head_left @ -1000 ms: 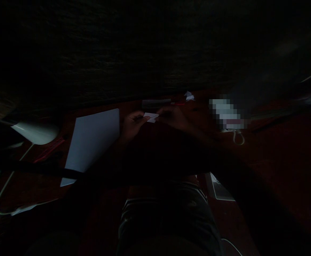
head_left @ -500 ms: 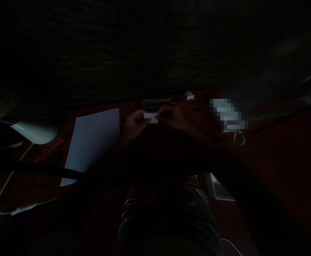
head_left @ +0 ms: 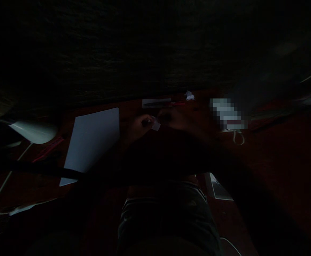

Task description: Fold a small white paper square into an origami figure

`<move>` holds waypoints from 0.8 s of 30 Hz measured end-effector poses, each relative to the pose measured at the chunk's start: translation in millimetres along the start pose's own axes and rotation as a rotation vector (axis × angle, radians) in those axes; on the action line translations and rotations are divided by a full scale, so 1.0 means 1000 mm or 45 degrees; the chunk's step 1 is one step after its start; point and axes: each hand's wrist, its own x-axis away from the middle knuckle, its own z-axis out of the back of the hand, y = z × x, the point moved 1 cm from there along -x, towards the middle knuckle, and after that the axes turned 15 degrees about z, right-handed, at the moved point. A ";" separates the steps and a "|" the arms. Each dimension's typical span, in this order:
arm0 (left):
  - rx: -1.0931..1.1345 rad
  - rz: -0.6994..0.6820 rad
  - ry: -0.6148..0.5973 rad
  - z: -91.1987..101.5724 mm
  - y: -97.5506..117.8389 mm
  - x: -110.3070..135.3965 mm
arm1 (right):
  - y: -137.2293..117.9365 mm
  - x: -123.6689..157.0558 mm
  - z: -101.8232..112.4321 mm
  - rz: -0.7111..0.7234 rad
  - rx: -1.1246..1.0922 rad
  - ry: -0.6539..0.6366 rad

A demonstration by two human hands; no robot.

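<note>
A small white piece of paper (head_left: 156, 126) is pinched between my two hands over the dark red table. My left hand (head_left: 140, 125) has thumb and fingers closed on its left side. My right hand (head_left: 172, 118) is closed on the upper right side, its fingertips dim and partly lost in shadow. The paper looks tilted, its lower corner pointing down. Just beyond the hands lies a pale strip (head_left: 155, 101) with a dark-bladed knife or similar tool (head_left: 158, 104) across it; the tool has a red end.
A white sheet stack (head_left: 94, 138) lies left of my hands. Farther left are a white lamp-like cone (head_left: 35, 131) with a cord and a red object (head_left: 48, 148). Crumpled paper (head_left: 189, 95) sits at the back; a blurred-out pale item (head_left: 227, 113) with a loop is at right.
The paper, level and flat between my hands before, is now turned and tilted, with less of it showing. My hands have rolled inward around it, uncovering the strip behind.
</note>
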 end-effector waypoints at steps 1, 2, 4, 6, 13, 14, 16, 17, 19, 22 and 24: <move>-0.049 -0.036 -0.019 0.000 0.001 0.001 | 0.001 0.000 0.001 -0.023 0.040 -0.022; -0.107 -0.081 -0.024 0.000 0.002 0.002 | 0.002 0.000 0.002 -0.038 0.082 -0.048; -0.226 -0.173 0.001 0.001 0.003 0.003 | 0.004 0.001 0.004 -0.048 0.152 -0.095; -0.295 -0.245 0.033 0.003 0.003 0.003 | 0.006 0.001 0.005 -0.042 0.174 -0.121; -0.262 -0.389 -0.157 0.014 -0.004 -0.001 | 0.013 0.001 0.004 0.003 0.120 -0.158; -0.267 -0.399 -0.150 0.015 -0.006 -0.002 | 0.014 0.001 0.003 0.014 0.113 -0.163; -0.256 -0.409 -0.129 0.017 -0.009 -0.003 | 0.014 0.000 0.004 0.028 0.098 -0.166; -0.249 -0.409 -0.117 0.017 -0.010 -0.004 | 0.014 0.000 0.004 0.028 0.090 -0.165; -0.245 -0.410 -0.103 0.017 -0.012 -0.006 | 0.012 0.001 0.005 0.017 0.066 -0.159; -0.269 -0.400 -0.091 0.017 -0.014 -0.007 | 0.009 0.003 0.009 -0.012 0.014 -0.151; -0.282 -0.388 -0.092 0.017 -0.013 -0.007 | 0.007 0.004 0.012 -0.015 -0.042 -0.170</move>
